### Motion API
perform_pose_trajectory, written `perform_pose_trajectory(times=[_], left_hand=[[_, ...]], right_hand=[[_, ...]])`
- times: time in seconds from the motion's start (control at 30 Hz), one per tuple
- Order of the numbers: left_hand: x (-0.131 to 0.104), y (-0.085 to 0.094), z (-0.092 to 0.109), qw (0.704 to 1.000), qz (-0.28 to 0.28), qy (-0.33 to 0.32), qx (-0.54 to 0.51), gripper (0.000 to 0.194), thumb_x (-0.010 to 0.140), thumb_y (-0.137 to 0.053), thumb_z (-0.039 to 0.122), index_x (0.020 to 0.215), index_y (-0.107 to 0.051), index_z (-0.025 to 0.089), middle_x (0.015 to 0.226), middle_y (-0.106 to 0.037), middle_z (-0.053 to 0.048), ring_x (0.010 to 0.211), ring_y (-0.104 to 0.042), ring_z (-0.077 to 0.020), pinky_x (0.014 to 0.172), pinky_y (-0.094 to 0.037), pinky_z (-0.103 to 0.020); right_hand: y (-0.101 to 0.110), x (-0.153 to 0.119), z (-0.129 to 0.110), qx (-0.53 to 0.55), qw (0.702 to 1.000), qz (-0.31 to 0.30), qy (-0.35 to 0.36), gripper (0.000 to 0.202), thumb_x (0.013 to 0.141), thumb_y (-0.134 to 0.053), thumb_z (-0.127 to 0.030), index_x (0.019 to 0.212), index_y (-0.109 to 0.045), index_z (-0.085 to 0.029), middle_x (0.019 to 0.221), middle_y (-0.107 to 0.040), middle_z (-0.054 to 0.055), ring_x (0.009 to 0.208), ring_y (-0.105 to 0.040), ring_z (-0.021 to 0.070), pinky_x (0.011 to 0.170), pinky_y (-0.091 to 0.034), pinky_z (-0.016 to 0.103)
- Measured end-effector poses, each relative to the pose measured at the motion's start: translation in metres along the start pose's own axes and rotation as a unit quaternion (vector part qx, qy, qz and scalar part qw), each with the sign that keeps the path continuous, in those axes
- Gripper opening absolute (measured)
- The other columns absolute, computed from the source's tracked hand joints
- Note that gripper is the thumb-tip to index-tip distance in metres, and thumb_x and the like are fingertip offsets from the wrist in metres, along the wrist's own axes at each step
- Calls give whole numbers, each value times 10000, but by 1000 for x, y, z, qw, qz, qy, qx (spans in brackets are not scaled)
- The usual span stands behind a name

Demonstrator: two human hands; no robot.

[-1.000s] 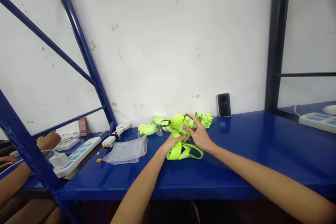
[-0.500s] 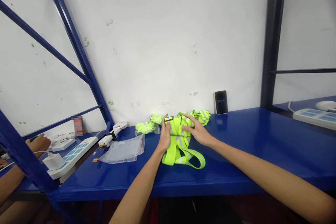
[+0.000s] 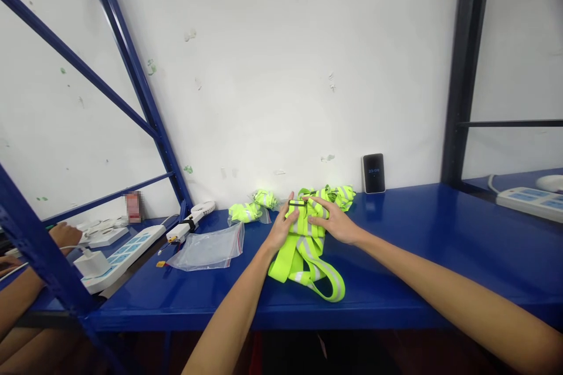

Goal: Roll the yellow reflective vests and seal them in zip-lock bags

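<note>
Both of my hands grip a bundle of neon-yellow reflective straps [image 3: 305, 227] with silver stripes, folded over itself. My left hand [image 3: 280, 228] closes on its left side, thumb on the front, beside a dark rectangular buckle [image 3: 297, 203] at the top. From the right, my right hand [image 3: 336, 222] pinches the bundle, with its fingers over the top and thumb in front. A loose strap loop hangs below onto the blue table [image 3: 396, 258]. Behind the hands lies more bundled yellow strap [image 3: 341, 194].
To the left are a clear zip bag [image 3: 209, 248], two bagged yellow strap bundles [image 3: 245, 212], a small white fan [image 3: 203, 208] and a power strip [image 3: 125, 258]. A dark-screened clock [image 3: 373, 173] leans at the wall. Another person's hand [image 3: 65, 235] shows beyond the blue post.
The bundle is lower and tilted flatter, and its loose loop has slid nearer the table's front edge. My left hand has shifted right, closer to my right hand.
</note>
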State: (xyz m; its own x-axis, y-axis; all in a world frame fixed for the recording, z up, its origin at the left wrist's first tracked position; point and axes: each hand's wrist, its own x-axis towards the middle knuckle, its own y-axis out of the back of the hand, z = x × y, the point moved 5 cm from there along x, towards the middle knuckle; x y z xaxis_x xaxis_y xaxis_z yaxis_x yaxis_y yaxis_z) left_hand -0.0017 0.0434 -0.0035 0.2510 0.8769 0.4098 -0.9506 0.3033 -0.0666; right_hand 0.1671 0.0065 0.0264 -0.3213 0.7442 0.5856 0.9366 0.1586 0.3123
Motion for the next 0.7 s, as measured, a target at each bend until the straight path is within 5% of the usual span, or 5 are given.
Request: perform_pose_trajectory(times=[0.13,0.27,0.43,0.7], left_hand=[[2,-9,-7,993,-20,50,-106,810,729,-749,451,1432,-392,269,1380,-534,-91,1296,-475,-302,1061,-383,-408],[-6,-30,-12,978,-105,133,-119,752,650,-827,346,1312,-510,180,1177,-656,-150,977,-670,-309,869,-502,-427],[-9,-32,-20,975,-117,164,-93,576,588,-857,219,1112,-632,131,970,-704,-117,806,-694,-259,786,-507,-389],[-7,-18,-37,978,-107,181,-1,435,578,-838,239,964,-683,113,894,-705,-81,804,-648,-227,781,-461,-346]], right_hand=[[9,4,1,50,993,105,-2,495,802,-650,-348,1275,-577,-221,1220,-639,62,1088,-607,257,936,-494,395],[14,5,0,69,981,184,-2,537,802,-636,-327,1320,-540,-223,1120,-672,56,938,-642,223,813,-533,352],[11,4,-1,58,978,202,1,537,795,-630,-319,1312,-548,-202,1102,-681,62,918,-644,222,804,-536,354],[7,-1,-14,-97,979,166,68,414,854,-551,-256,1264,-586,-213,1232,-642,79,1133,-590,274,950,-487,406]])
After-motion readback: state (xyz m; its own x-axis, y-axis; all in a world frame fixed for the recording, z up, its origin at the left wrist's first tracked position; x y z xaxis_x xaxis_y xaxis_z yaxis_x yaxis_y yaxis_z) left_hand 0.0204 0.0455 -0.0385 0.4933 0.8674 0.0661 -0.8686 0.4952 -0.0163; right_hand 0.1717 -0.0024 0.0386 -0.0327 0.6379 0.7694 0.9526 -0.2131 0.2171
